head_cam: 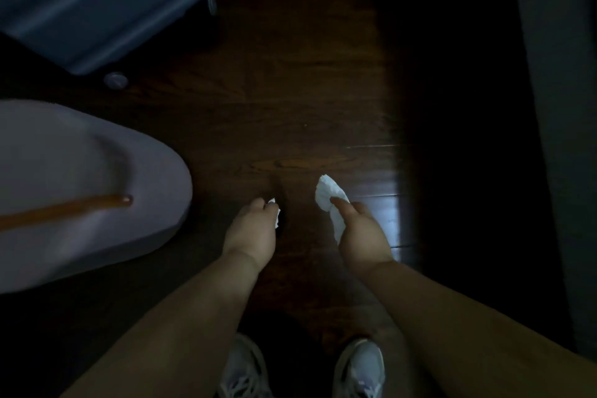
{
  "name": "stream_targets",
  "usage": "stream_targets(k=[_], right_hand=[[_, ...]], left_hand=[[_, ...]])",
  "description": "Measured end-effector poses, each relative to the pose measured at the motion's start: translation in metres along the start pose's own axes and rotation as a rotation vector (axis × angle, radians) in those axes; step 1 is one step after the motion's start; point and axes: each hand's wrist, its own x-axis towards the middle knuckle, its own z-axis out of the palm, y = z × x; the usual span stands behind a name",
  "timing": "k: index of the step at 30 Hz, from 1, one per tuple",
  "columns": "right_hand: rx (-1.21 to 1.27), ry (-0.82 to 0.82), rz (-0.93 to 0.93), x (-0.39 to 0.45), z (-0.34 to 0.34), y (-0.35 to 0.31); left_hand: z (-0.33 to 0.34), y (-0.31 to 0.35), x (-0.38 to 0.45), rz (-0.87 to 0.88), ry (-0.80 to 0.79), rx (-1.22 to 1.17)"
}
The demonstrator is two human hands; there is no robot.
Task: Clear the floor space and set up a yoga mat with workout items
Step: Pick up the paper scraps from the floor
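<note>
Both my arms reach down over a dark wooden floor (290, 107). My right hand (361, 233) pinches a crumpled white tissue (329, 197) between thumb and fingers; the tissue sticks out past the fingertips. My left hand (252, 229) is curled around a smaller white scrap (276, 210), of which only an edge shows at the fingertips. The room is dim and the picture is blurred. No yoga mat is in view.
A pale rounded cushioned seat (80, 187) with a brown stick (64, 210) lying across it fills the left. A blue suitcase (97, 3) with wheels stands at the top left. A grey wall or door edge (562, 107) runs down the right. My sneakers (358, 368) show at the bottom.
</note>
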Motion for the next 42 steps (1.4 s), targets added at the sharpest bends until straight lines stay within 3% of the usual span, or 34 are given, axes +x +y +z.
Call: stream_targets(k=[8, 11, 15, 20, 23, 29, 38, 42], right_hand=[[-0.043, 0.064, 0.022, -0.168, -0.214, -0.161], [-0.037, 0.152, -0.042, -0.220, -0.313, -0.238], [0.025, 0.248, -0.140, -0.236, -0.398, -0.307], [0.036, 0.231, -0.142, -0.195, -0.479, -0.358], [-0.098, 0.309, -0.247, -0.152, -0.528, -0.376], [-0.152, 0.298, -0.368, -0.078, -0.598, -0.418], [-0.152, 0.161, -0.391, 0.048, -0.639, -0.503], [-0.103, 0.145, -0.312, 0.144, -0.651, -0.545]], left_hand=[[-0.250, 0.034, -0.181, -0.040, -0.011, -0.102], [-0.372, 0.051, -0.238, -0.038, 0.114, -0.093], [-0.496, 0.071, -0.254, 0.029, 0.306, -0.091], [-0.602, 0.108, -0.223, 0.074, 0.440, -0.038], [-0.648, 0.130, -0.194, 0.022, 0.458, -0.032], [-0.719, 0.143, -0.139, -0.097, 0.537, -0.124], [-0.788, 0.096, 0.000, -0.162, 0.496, -0.364], [-0.828, 0.070, 0.105, -0.137, 0.390, -0.308]])
